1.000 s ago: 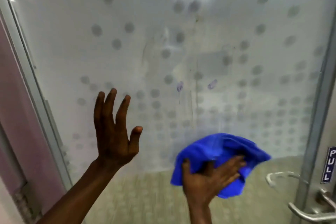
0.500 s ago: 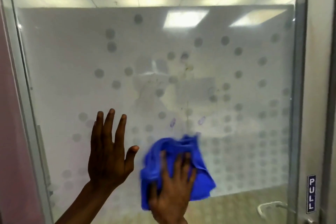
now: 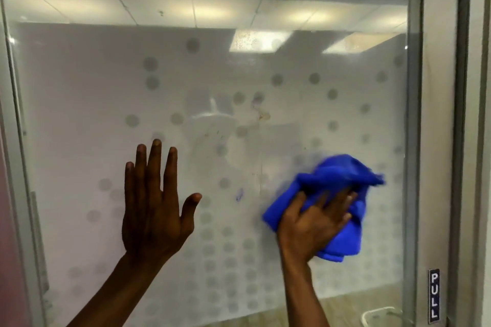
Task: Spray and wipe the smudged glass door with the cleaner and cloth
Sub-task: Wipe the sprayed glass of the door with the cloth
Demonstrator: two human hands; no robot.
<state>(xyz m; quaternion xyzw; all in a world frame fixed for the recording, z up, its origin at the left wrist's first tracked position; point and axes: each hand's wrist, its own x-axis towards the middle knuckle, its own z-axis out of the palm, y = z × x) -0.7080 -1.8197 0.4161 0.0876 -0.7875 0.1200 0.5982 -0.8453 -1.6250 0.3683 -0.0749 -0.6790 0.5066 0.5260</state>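
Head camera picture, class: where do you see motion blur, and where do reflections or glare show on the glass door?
In the head view, the blue cloth and right hand are smeared by motion; the left hand is sharp. Ceiling lights reflect brightly in the upper part of the glass door, and the straight door frame bows slightly, as wide-angle distortion does.
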